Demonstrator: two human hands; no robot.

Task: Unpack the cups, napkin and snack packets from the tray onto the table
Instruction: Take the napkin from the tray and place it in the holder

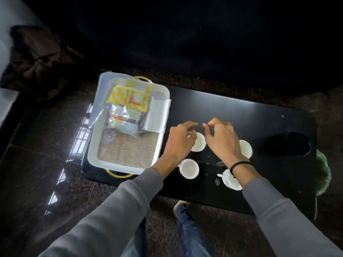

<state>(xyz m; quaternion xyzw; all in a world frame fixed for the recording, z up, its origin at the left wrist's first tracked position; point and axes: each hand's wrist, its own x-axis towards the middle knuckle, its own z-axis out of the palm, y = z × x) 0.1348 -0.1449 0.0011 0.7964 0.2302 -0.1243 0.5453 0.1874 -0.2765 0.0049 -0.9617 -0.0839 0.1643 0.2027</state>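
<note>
Several white cups stand on the black table (241, 112), right of the tray. My left hand (181, 140) hovers with loosely curled fingers at the left rim of the far cup (199, 145) and holds nothing. My right hand (220, 138) hangs just right of that cup, fingers loosely curled and empty, partly covering another cup (246, 148). Two more cups (189, 168) (232, 180) sit nearer me. The white tray (118, 165) with gold handles holds yellow snack packets (128, 98) and clear snack packets (124, 119). A folded white napkin (157, 115) lies on its right rim.
A clear round lid (109, 136) lies on the tray's woven mat. The table has a dark cup-holder cut-out (289, 144) at its right end. A green fuzzy object (323, 171) sits beyond the right edge. My legs (187, 229) are below the near edge. A dark bag (37, 58) lies far left.
</note>
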